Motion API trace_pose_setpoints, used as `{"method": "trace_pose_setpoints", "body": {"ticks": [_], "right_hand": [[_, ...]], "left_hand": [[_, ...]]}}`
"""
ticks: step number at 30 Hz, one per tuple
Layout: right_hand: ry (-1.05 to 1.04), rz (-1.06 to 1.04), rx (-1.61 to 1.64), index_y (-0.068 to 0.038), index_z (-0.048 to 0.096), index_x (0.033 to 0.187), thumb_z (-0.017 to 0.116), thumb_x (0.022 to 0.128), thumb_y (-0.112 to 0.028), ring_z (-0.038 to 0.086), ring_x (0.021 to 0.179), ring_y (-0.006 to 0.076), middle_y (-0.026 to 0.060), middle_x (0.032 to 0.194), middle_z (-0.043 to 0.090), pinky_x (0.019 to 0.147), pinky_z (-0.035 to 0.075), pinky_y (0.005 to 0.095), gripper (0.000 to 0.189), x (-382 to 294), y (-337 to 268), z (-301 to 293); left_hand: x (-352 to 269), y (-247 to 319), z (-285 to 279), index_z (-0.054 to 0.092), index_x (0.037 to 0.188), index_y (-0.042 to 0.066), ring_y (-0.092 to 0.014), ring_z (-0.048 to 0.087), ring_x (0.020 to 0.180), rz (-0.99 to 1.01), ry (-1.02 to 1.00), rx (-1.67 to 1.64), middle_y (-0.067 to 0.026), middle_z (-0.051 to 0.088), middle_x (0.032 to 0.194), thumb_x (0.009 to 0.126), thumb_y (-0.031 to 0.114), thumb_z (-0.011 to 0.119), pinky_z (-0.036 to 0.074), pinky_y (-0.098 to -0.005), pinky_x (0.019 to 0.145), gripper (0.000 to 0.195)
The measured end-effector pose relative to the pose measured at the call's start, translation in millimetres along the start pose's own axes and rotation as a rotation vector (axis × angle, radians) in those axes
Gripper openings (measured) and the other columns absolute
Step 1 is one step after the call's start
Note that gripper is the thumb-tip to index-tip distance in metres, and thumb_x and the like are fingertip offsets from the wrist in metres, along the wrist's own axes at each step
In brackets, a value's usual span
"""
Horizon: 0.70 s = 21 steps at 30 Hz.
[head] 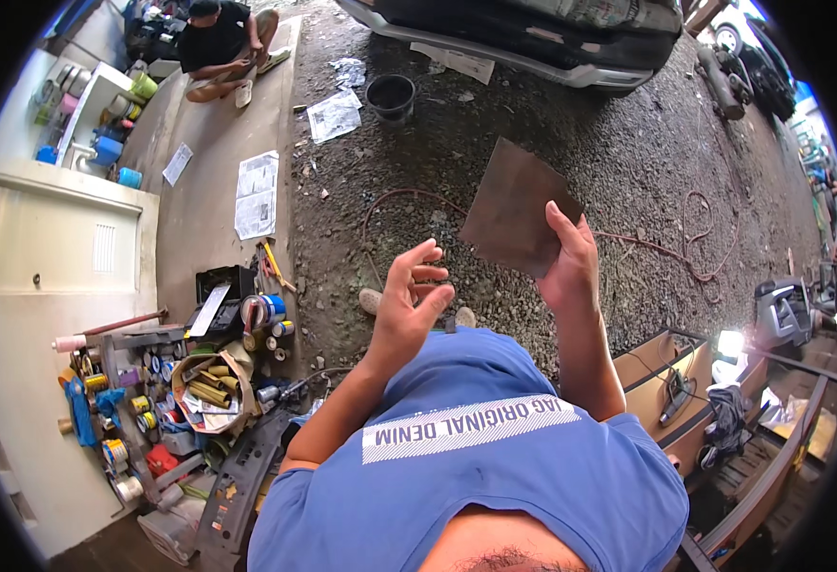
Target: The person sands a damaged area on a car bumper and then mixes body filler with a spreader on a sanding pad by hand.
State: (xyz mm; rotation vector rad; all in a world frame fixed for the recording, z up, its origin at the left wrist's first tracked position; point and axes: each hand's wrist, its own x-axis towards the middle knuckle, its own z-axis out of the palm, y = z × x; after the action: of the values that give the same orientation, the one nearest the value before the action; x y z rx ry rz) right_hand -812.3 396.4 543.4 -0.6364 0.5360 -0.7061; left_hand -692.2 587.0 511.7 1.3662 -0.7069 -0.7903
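My right hand (573, 261) grips the right edge of a square brown sheet (517, 207), which looks like sandpaper, with the thumb on its near face. The sheet is held up over the gravel, tilted. Just left of it, my left hand (413, 307) is raised with nothing in it, its fingers loosely curled and apart from the thumb. A gap separates this hand from the sheet. Behind the sheet, a thin reddish hose (647, 243) runs across the gravel ground (454, 157).
Ahead are a car bumper (561, 53) and a black bucket (390, 99). Newspaper sheets (256, 194) lie on a concrete ledge where another person (222, 50) sits. Paint cans (265, 309) and an open toolbox (222, 300) crowd my left. Wooden framing (647, 365) stands right.
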Motion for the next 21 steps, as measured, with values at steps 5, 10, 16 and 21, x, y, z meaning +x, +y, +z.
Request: {"method": "trace_pose_setpoints", "body": {"ticks": [5,10,16,21], "right_hand": [[-0.162,-0.048,-0.478,-0.004,0.059,0.115,0.062,0.095,-0.009,0.059,0.093,0.0088,0.0009,0.101,0.064,0.083,0.049,0.0259,0.021,-5.6,2.5,-7.3],[-0.439,0.068,-0.748,-0.002,0.058,0.111,0.062,0.095,-0.006,0.055,0.090,0.0061,0.0003,0.096,0.064,0.080,0.046,0.0243,0.017,-15.9,-19.4,-6.2],[-0.492,0.160,-0.862,-0.002,0.057,0.114,0.063,0.095,-0.007,0.057,0.091,0.0082,0.0036,0.098,0.066,0.081,0.047,0.0263,0.021,-25.6,-35.8,-20.8],[-0.372,0.197,-0.815,-0.003,0.058,0.112,0.063,0.094,-0.008,0.057,0.089,0.0079,0.0022,0.096,0.065,0.079,0.047,0.0257,0.020,-29.6,-47.9,-37.8]], "left_hand": [[27.5,9.6,-14.1,0.060,0.125,0.003,-0.017,0.057,0.112,-0.020,-0.224,0.055,-0.0081,0.058,0.124,0.090,0.011,0.070,0.049,-0.0319,0.092,0.037],[34.7,25.6,-20.1,0.074,0.099,0.000,-0.016,0.062,0.098,-0.129,-0.479,0.220,-0.0072,0.067,0.104,0.088,0.003,0.069,0.049,-0.0298,0.087,0.012],[47.7,24.6,-25.8,0.072,0.093,-0.001,-0.015,0.064,0.092,-0.015,-0.352,0.133,-0.0073,0.069,0.096,0.089,0.005,0.069,0.050,-0.0281,0.082,0.007],[59.2,2.1,-35.4,0.067,0.090,0.000,-0.006,0.056,0.073,-0.016,0.072,-0.148,-0.0030,0.061,0.080,0.101,0.017,0.056,0.047,-0.0218,0.068,0.022]]}}
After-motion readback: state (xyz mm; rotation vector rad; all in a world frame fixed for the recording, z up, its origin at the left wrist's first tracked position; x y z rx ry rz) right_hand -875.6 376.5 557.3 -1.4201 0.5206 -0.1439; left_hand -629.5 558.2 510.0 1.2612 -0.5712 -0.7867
